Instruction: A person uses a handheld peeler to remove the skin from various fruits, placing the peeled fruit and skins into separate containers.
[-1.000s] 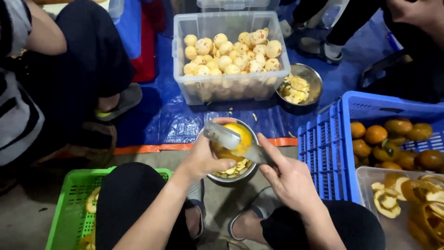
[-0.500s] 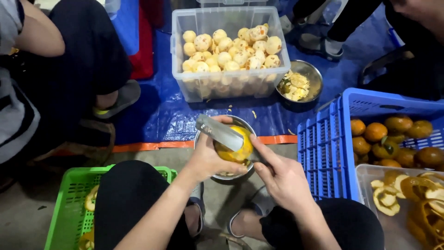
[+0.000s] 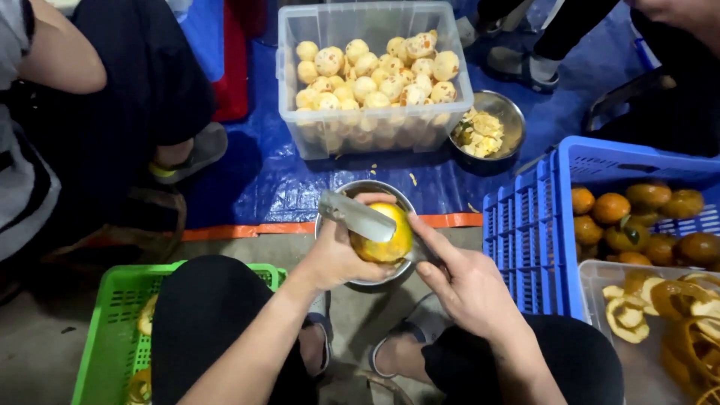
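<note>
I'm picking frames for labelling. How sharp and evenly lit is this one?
Head view: the orange and both hands, left and right, are sharp; the peeler shows mild glare; lighting is soft, darker at the left edge; wide-angle bending at the blue crate.

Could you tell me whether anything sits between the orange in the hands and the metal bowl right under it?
Nothing visible does. The left hand holds the orange directly over the metal bowl, the right hand lays the peeler across the fruit's top, not beneath it.

Likely an informal fruit-prep floor: blue tarp (image 3: 247, 172), plastic crates (image 3: 540, 225), clear tub of peeled oranges (image 3: 375, 82), workers seated low.
</note>
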